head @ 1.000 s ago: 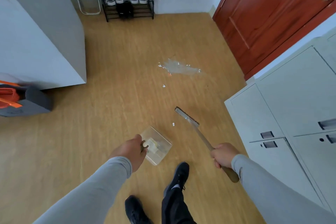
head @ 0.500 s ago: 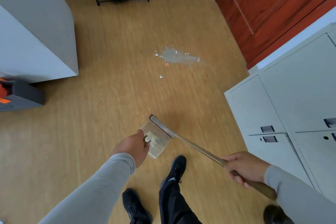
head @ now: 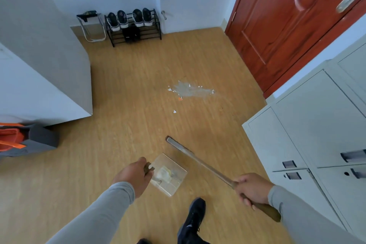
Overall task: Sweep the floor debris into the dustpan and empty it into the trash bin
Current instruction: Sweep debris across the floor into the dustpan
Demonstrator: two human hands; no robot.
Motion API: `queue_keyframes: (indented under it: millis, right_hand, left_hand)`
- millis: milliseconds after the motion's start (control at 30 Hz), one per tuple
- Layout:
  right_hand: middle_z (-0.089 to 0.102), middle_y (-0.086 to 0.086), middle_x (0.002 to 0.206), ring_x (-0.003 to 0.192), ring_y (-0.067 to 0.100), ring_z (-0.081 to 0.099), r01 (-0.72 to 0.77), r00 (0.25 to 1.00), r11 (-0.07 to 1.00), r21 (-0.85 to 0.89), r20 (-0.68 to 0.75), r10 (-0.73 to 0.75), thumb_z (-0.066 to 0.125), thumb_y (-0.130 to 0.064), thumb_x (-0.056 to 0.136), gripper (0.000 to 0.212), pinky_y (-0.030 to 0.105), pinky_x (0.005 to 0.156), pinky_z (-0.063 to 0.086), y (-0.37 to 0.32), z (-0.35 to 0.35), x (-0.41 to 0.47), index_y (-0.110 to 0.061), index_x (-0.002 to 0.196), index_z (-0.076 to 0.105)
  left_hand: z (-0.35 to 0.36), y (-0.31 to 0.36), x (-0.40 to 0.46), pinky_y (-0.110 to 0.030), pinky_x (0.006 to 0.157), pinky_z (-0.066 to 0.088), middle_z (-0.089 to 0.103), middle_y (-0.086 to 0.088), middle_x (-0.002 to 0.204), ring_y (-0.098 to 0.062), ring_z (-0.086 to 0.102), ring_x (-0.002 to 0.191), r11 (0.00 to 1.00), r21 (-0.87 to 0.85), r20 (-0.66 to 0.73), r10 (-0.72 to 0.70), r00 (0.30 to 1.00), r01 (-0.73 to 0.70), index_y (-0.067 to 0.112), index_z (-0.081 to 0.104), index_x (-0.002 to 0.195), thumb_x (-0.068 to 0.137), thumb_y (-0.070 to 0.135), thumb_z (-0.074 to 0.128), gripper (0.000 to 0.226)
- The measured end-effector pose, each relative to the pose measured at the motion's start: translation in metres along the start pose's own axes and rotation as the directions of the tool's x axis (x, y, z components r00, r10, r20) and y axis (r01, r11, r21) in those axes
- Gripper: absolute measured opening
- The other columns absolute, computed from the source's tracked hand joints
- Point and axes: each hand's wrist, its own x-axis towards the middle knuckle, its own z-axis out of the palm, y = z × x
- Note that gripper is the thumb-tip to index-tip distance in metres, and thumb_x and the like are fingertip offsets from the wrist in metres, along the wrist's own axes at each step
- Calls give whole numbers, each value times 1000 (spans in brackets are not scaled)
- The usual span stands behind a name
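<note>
Head view: the left hand (head: 136,174) curls round the handle of the clear dustpan (head: 169,174), low at 6 o'clock, scraps inside. The right hand (head: 252,189) grips the broom (head: 200,161) at 4 o'clock. More debris (head: 189,90) lies toward 12 o'clock. The person should keep the pan flat, step closer, then sweep gently back.

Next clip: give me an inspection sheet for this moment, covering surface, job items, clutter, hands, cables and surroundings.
Surface: wooden floor, pale smear with white scraps mid-room.
Job items: clear dustpan holding some debris; broom head just beyond it; trash bin not seen.
Clutter: lone white scrap, orange-grey bag.
Hands: left hand grips dustpan handle; right hand grips broom handle.
Cables: nothing seen.
Surroundings: shoe rack, red door, grey cabinets.
</note>
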Motion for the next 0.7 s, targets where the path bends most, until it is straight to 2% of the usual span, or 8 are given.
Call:
queue_keyframes:
  millis: [67, 200, 367, 467, 533, 600, 700]
  right_hand:
    - [61, 5, 64, 44, 12, 49, 59, 997, 998, -12, -45, -59, 53, -12, 90, 37, 23, 43, 42, -19, -17, -3, -28, 124, 51]
    - [62, 9, 66, 51, 19, 54, 130, 984, 989, -73, -114, -137, 55, -15, 86, 18, 28, 50, 47, -63, -47, 4, -12, 102, 64]
    - [68, 11, 66, 61, 24, 59, 149, 970, 982, -121, -176, -168, 54, -14, 85, 15, 32, 58, 53, -103, -74, 15, -11, 96, 63]
    - [65, 8, 61, 51, 19, 56, 137, 967, 983, -122, -197, -159, 50, -10, 87, 21, 27, 53, 52, -119, -84, 23, -14, 106, 58]
    - [63, 10, 63, 43, 15, 51, 110, 971, 988, -113, -199, -131, 46, -6, 91, 39, 23, 46, 48, -136, -90, 26, -19, 127, 56]
    - [62, 12, 67, 39, 13, 48, 88, 973, 990, -114, -203, -110, 45, -2, 91, 52, 20, 41, 45, -161, -94, 30, -15, 142, 50]
    - [62, 11, 64, 43, 16, 49, 53, 974, 989, -137, -212, -82, 47, -4, 89, 52, 23, 43, 45, -204, -101, 48, -9, 140, 52]
  left_hand:
    - [-20, 13, 3, -28, 58, 50, 61, 8, 81, -15, 63, 69, 999, -28, -18, -18, 1000, 17, 27, 46, 96, 97, 47, 49, 20]
    - [-45, 33, 19, -28, 55, 48, 62, 6, 80, -16, 63, 67, 997, -76, -80, -38, 996, 31, 26, 45, 93, 97, 45, 51, 21]
    - [-77, 48, 55, -31, 58, 54, 63, 4, 81, -15, 62, 67, 996, -90, -122, -38, 992, 27, 25, 46, 93, 97, 45, 54, 21]
    - [-95, 48, 88, -34, 61, 57, 63, 3, 81, -17, 63, 68, 996, -90, -144, -41, 989, 28, 23, 48, 96, 97, 44, 55, 22]
    - [-105, 46, 113, -34, 62, 56, 62, 3, 81, -17, 62, 68, 996, -89, -142, -35, 989, 22, 22, 48, 96, 97, 43, 54, 22]
    - [-114, 42, 140, -34, 62, 55, 61, 4, 81, -16, 60, 68, 997, -81, -134, -24, 991, 14, 22, 47, 96, 97, 44, 53, 22]
    - [-130, 37, 182, -32, 58, 52, 59, 5, 81, -15, 59, 67, 997, -79, -114, -4, 993, -5, 22, 46, 97, 98, 43, 53, 22]
